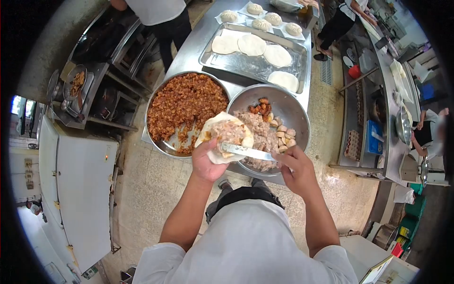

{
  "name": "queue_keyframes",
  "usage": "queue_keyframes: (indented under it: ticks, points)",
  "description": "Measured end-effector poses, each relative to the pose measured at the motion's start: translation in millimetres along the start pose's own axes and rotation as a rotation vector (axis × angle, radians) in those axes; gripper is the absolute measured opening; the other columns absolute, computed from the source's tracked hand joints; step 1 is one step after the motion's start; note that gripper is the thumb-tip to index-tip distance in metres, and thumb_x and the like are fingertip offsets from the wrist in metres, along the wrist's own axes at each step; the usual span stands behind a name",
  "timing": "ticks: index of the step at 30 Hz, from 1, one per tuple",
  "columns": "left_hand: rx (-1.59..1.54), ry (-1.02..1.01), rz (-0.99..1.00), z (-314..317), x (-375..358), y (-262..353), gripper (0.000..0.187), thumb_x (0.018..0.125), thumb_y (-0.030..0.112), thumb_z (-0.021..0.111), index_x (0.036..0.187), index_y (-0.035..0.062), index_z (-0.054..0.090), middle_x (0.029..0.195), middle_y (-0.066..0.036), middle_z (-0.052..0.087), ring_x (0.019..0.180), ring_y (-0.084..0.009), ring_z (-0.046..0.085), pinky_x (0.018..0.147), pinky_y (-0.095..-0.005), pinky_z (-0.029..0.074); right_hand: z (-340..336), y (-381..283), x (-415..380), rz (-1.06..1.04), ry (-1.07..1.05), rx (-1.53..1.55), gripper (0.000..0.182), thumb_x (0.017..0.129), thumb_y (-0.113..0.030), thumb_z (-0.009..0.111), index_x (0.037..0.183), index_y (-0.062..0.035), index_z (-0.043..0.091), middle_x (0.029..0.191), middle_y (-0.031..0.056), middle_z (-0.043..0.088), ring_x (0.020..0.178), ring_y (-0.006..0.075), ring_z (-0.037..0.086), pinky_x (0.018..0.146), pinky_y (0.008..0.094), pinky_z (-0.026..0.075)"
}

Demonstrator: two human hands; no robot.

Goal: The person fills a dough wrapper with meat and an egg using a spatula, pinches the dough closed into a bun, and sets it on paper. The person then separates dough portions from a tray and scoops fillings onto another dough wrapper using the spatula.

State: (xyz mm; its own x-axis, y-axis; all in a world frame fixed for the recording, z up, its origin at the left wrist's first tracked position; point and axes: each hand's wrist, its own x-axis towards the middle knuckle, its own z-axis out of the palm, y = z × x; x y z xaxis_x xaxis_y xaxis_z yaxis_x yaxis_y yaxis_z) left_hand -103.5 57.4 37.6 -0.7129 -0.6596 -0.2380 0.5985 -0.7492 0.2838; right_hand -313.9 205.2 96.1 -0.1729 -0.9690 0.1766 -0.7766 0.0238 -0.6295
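In my left hand (208, 161) lies a round dough wrapper (247, 137) heaped with pale minced meat filling (224, 128). My right hand (298, 171) grips a flat metal spatula (253, 152), its blade resting against the filling and the wrapper's near edge. Just beyond my hands is a steel bowl (302, 106) holding more minced meat (257, 130), halved pale egg-like pieces (283, 137) and some reddish-brown chunks (261, 107). Left of it stands a wide pan (153, 142) of reddish-brown chopped filling (187, 106).
A metal tray (227, 68) with several flat dough rounds (252, 45) sits farther up the steel table. Pleated buns (273, 19) on paper squares stand behind it. A person (161, 14) is at the stove on the left; others (343, 21) are along the right-hand counter.
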Motion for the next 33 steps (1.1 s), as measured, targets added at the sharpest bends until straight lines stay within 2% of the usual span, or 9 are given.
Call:
queue_keyframes:
  ticks: [4, 7, 11, 15, 18, 19, 22, 28, 33]
  points:
    - [-0.106, -0.091, 0.273, -6, -20, 21, 0.081, 0.076, 0.029, 0.070, 0.146, 0.0070, 0.036, 0.143, -0.016, 0.048, 0.131, -0.0363, 0.047, 0.111, -0.0537, 0.037, -25, 10, 8, 0.018, 0.057, -0.068, 0.036, 0.073, 0.006, 0.062, 0.103, -0.0105, 0.071, 0.086, 0.0112, 0.059, 0.078, 0.0297, 0.062, 0.066, 0.0384, 0.051]
    - [0.129, 0.070, 0.065, -48, -34, 52, 0.087, 0.076, 0.036, 0.069, 0.150, 0.0104, 0.031, 0.151, -0.017, 0.038, 0.139, -0.0392, 0.037, 0.112, -0.0569, 0.034, -14, 24, 12, 0.113, 0.004, -0.256, 0.031, 0.076, 0.000, 0.061, 0.104, -0.0104, 0.070, 0.089, 0.0132, 0.061, 0.080, 0.0316, 0.064, 0.069, 0.0411, 0.053]
    - [0.020, -0.117, 0.118, -45, -52, 35, 0.102, 0.071, 0.051, 0.073, 0.153, 0.0131, 0.027, 0.153, -0.016, 0.034, 0.142, -0.0387, 0.032, 0.116, -0.0573, 0.027, 20, 39, 17, 0.216, -0.214, -0.492, 0.030, 0.077, -0.006, 0.059, 0.105, -0.0099, 0.070, 0.093, 0.0146, 0.064, 0.082, 0.0336, 0.067, 0.072, 0.0438, 0.055]
    - [-0.071, -0.054, 0.121, -42, -45, 21, 0.108, 0.070, 0.063, 0.073, 0.153, 0.0131, 0.026, 0.156, -0.014, 0.030, 0.142, -0.0370, 0.032, 0.116, -0.0572, 0.026, 40, 31, 15, 0.207, -0.294, -0.470, 0.030, 0.077, -0.007, 0.058, 0.105, -0.0082, 0.069, 0.092, 0.0165, 0.065, 0.081, 0.0343, 0.068, 0.070, 0.0462, 0.055]
    - [0.095, 0.038, 0.076, -32, -42, 23, 0.107, 0.071, 0.064, 0.072, 0.153, 0.0132, 0.026, 0.156, -0.013, 0.029, 0.141, -0.0367, 0.033, 0.116, -0.0574, 0.026, 40, 24, 11, 0.254, -0.301, -0.444, 0.030, 0.076, -0.008, 0.058, 0.103, -0.0080, 0.070, 0.093, 0.0171, 0.065, 0.079, 0.0353, 0.068, 0.070, 0.0462, 0.055]
    - [0.014, -0.129, 0.109, -31, -45, 22, 0.103, 0.074, 0.064, 0.070, 0.153, 0.0126, 0.027, 0.156, -0.014, 0.029, 0.141, -0.0371, 0.034, 0.115, -0.0575, 0.026, 39, 23, 8, 0.259, -0.297, -0.445, 0.030, 0.076, -0.008, 0.058, 0.103, -0.0080, 0.070, 0.093, 0.0171, 0.065, 0.079, 0.0353, 0.068, 0.070, 0.0462, 0.055]
    - [-0.133, -0.283, 0.102, -21, -47, 24, 0.101, 0.077, 0.064, 0.067, 0.153, 0.0120, 0.027, 0.157, -0.014, 0.028, 0.141, -0.0376, 0.033, 0.114, -0.0580, 0.028, 41, 21, -2, 0.244, -0.210, -0.372, 0.028, 0.075, -0.008, 0.059, 0.101, -0.0083, 0.071, 0.093, 0.0170, 0.065, 0.078, 0.0366, 0.068, 0.070, 0.0461, 0.055]
    - [-0.095, -0.125, 0.021, -44, -35, 27, 0.077, 0.087, 0.044, 0.064, 0.147, 0.0049, 0.036, 0.146, -0.018, 0.044, 0.134, -0.0370, 0.044, 0.111, -0.0548, 0.036, 43, 25, -3, 0.288, -0.305, -0.349, 0.025, 0.075, -0.008, 0.059, 0.098, -0.0087, 0.071, 0.089, 0.0153, 0.065, 0.078, 0.0358, 0.067, 0.068, 0.0456, 0.054]
    - [0.008, -0.072, 0.138, -47, -31, 33, 0.076, 0.084, 0.035, 0.067, 0.147, 0.0059, 0.035, 0.145, -0.017, 0.045, 0.133, -0.0363, 0.045, 0.111, -0.0539, 0.037, 44, 28, -2, 0.264, -0.107, -0.355, 0.017, 0.078, -0.010, 0.058, 0.091, -0.0086, 0.069, 0.089, 0.0144, 0.065, 0.078, 0.0344, 0.067, 0.068, 0.0458, 0.054]
